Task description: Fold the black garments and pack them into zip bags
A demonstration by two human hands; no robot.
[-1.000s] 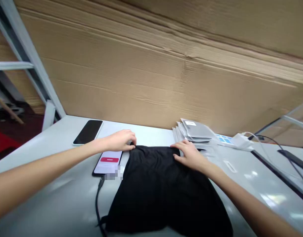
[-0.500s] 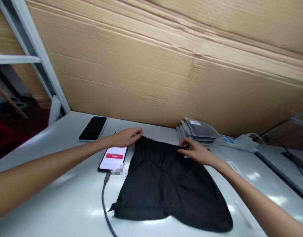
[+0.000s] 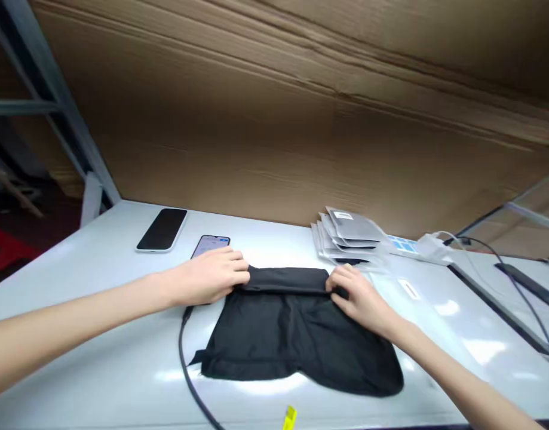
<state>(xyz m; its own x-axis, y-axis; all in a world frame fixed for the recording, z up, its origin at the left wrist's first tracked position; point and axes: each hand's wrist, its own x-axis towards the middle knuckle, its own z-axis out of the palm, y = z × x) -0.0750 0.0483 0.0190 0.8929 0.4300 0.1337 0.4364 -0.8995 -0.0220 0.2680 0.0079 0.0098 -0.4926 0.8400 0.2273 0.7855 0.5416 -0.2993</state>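
Currently, the step in hand appears to be a fold: the black cloth [image 3: 296,340] lies spread between the worktop's [image 3: 99,370] rear and front edges, its far edge turned over as a band. The left hand [image 3: 215,275] has its fingers closed on the band's left end; the right hand [image 3: 355,295] pinches the right end between thumb and curled fingers. The left fingertips are partly hidden, so the exact hold is uncertain. Any further turn calls for both ends kept level, clear of the phone [image 3: 211,242] and cable [image 3: 183,343] on the left.
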